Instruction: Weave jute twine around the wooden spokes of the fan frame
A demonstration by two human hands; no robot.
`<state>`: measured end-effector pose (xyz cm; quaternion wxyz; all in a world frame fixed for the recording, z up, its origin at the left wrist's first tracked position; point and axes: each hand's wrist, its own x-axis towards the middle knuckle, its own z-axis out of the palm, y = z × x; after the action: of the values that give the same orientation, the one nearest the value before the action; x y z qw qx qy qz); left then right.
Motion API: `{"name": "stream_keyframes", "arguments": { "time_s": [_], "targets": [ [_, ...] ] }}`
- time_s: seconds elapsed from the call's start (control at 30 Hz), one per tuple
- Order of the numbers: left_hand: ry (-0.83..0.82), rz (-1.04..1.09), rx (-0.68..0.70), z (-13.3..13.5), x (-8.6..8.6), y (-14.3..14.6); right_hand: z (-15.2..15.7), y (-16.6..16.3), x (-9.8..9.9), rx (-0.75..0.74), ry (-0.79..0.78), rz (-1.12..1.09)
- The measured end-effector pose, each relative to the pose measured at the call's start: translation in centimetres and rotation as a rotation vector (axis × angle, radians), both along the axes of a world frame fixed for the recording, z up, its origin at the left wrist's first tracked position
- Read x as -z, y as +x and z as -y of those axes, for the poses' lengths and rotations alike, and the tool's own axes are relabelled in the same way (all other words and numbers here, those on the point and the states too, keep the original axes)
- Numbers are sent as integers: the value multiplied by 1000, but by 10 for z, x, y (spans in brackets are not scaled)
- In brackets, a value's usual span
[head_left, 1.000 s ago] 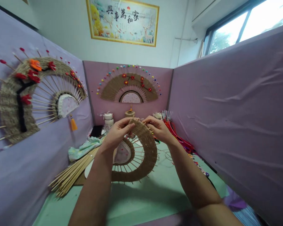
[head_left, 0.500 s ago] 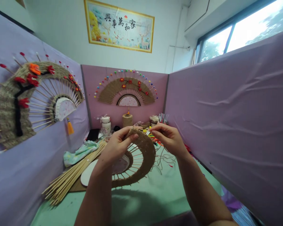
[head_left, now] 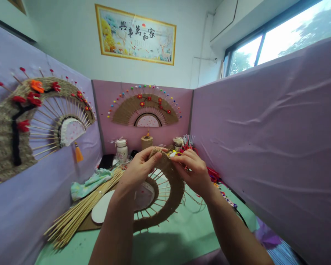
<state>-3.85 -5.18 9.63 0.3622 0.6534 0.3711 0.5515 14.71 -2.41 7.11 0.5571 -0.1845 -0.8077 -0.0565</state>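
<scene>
I hold a half-made woven twine fan (head_left: 175, 191) upright above the green table (head_left: 182, 235). It has thin stick ribs and a pale centre disc. My left hand (head_left: 139, 169) grips the fan's top edge with fingers curled round the weave. My right hand (head_left: 191, 171) pinches the twine at that same top edge, fingertips close to my left thumb. A loose strand of twine (head_left: 194, 198) trails down from the fan to the table on the right.
A bundle of bamboo sticks (head_left: 79, 213) and a white oval card (head_left: 100, 211) lie at the left. A twine spool (head_left: 146, 141), a white jar (head_left: 121, 149) and coloured pipe cleaners (head_left: 213, 175) stand at the back. Finished fans hang on the purple partition walls (head_left: 264, 140).
My right hand has drawn back in to the fan's top edge, close to my left hand. The view has shifted slightly, and the fan sits a little lower.
</scene>
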Motion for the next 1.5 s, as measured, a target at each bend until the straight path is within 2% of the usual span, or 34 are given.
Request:
{"name": "stream_keyframes", "arguments": {
  "time_s": [0.33,0.47,0.67,0.93,1.2,1.3,1.5],
  "targets": [
    [15,93,-22,-9,8,10,-12,3,6,42,29,-10],
    [5,28,-53,-8,5,8,-10,5,3,37,37,-5],
    [-56,46,-86,-9,2,10,-5,7,-2,38,52,51],
    [-89,71,-160,-6,2,9,7,22,-12,18,-31,-66],
    [-124,75,-185,1,0,9,5,26,-10,14,-150,-29],
    [-131,115,-205,2,-1,6,5,25,-8,-2,-154,-37],
    [-159,168,-159,4,-2,0,5,23,-10,12,-124,-78]
  ]
}}
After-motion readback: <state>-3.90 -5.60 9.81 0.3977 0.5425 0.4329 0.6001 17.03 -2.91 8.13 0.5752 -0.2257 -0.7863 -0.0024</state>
